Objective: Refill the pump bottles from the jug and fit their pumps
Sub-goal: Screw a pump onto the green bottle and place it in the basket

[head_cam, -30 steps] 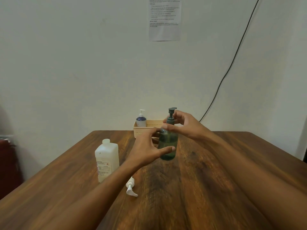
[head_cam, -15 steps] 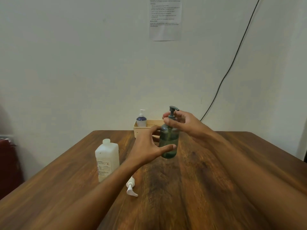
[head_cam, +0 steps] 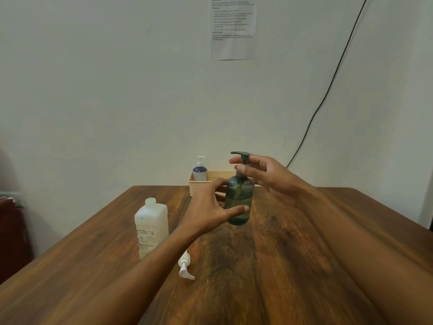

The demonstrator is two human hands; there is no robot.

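Note:
A green translucent pump bottle (head_cam: 239,202) is held a little above the wooden table (head_cam: 281,266). My left hand (head_cam: 210,205) wraps its body from the left. My right hand (head_cam: 264,174) pinches the dark pump (head_cam: 241,157) at the bottle's neck, nozzle pointing left. The white jug (head_cam: 151,228) stands uncapped at the left. A loose white pump (head_cam: 185,268) lies on the table in front of it, partly under my left forearm.
A beige basket (head_cam: 206,181) sits at the table's far edge against the wall, with a blue pump bottle (head_cam: 199,171) standing in it. A black cable runs down the wall at the right. A dark red object stands off the table's left side.
The green bottle has risen slightly in both hands. The dark pump's nozzle has turned round to point left as my right hand twisted it.

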